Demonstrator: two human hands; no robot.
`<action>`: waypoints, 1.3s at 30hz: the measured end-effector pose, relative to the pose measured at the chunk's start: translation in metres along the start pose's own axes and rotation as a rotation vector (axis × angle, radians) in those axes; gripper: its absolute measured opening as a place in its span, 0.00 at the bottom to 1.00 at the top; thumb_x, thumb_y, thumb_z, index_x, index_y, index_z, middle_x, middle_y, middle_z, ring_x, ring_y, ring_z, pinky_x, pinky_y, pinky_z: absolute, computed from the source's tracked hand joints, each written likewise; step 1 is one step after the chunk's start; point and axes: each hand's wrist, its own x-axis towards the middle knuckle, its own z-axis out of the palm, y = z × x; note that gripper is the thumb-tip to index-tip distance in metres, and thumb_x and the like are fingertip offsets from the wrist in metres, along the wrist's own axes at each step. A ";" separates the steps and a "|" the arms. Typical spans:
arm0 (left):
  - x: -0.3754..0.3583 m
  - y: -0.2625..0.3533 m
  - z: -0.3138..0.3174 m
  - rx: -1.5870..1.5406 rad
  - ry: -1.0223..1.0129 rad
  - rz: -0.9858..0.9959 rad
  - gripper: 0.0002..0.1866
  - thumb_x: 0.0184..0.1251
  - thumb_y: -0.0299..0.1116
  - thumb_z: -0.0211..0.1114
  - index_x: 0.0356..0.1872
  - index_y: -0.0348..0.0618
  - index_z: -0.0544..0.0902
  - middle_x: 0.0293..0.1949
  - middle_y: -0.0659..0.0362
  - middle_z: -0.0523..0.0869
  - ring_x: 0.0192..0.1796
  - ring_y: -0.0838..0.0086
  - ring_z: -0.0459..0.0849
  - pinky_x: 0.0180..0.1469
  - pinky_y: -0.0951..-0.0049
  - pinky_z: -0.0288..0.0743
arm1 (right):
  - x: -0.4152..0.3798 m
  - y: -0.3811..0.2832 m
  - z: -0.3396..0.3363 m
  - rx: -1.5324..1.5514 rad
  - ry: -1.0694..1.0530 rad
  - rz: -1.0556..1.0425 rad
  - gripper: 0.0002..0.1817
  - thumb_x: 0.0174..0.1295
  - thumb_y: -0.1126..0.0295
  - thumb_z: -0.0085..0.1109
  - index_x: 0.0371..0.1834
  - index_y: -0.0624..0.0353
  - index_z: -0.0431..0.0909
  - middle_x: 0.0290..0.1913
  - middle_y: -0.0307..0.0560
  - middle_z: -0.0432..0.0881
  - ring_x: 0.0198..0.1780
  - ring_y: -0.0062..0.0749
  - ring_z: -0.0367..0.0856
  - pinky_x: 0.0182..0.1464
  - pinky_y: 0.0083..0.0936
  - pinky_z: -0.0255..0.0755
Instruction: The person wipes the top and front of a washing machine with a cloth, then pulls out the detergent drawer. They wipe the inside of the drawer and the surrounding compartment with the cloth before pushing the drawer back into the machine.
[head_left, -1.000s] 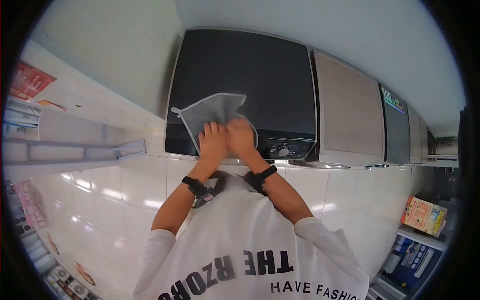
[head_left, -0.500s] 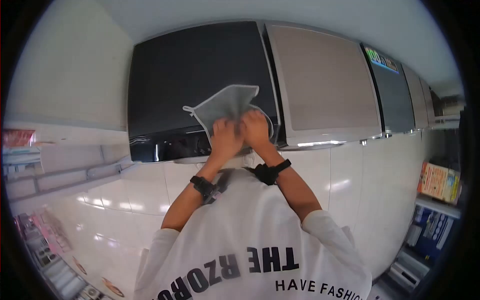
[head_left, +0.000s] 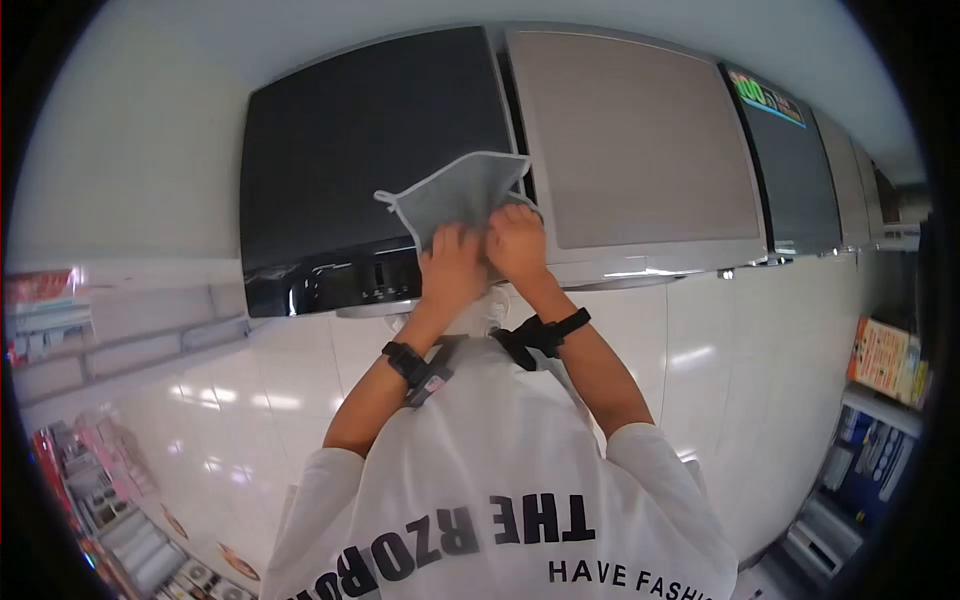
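Note:
A grey cleaning cloth (head_left: 455, 190) with a pale edging and a small corner loop is bunched between my two hands, its upper part fanned out away from me. My left hand (head_left: 452, 265) has its fingers curled into the lower edge of the cloth. Close beside it, my right hand (head_left: 517, 243) is closed on the cloth's right side, the knuckles uppermost. Both hands are over the front right part of a black glossy-topped appliance (head_left: 360, 150), which has a control strip along its front.
A brown-topped appliance (head_left: 635, 150) stands just right of the black one, with a dark grey one (head_left: 785, 170) beyond it. A pale wall (head_left: 150, 150) closes off the left. Stocked shelves (head_left: 120, 530) line the lower left, and more goods (head_left: 885, 360) stand at the right.
The view has shifted slightly, so the appliances sit further left and higher. The cloth now reaches over the gap toward the brown top, still gripped by both hands.

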 end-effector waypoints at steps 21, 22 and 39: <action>0.004 -0.030 0.042 0.100 0.126 -0.362 0.33 0.49 0.36 0.69 0.62 0.48 0.75 0.66 0.52 0.71 0.72 0.56 0.66 0.55 0.44 0.73 | 0.035 0.027 0.068 0.126 -0.176 -0.290 0.04 0.51 0.71 0.59 0.22 0.57 0.80 0.27 0.50 0.82 0.32 0.48 0.82 0.36 0.42 0.77; 0.000 -0.041 0.043 0.083 0.118 -0.370 0.33 0.49 0.36 0.69 0.62 0.48 0.75 0.66 0.52 0.71 0.72 0.56 0.66 0.55 0.43 0.72 | 0.033 0.019 0.075 0.124 -0.193 -0.280 0.04 0.52 0.72 0.58 0.23 0.58 0.80 0.27 0.51 0.82 0.32 0.50 0.82 0.36 0.42 0.77; -0.027 -0.200 -0.027 0.104 0.161 -0.364 0.15 0.60 0.42 0.63 0.46 0.51 0.80 0.48 0.55 0.76 0.56 0.55 0.74 0.50 0.45 0.71 | 0.049 -0.131 0.177 0.114 -0.207 -0.275 0.03 0.51 0.70 0.59 0.26 0.57 0.79 0.31 0.49 0.82 0.36 0.49 0.82 0.39 0.44 0.77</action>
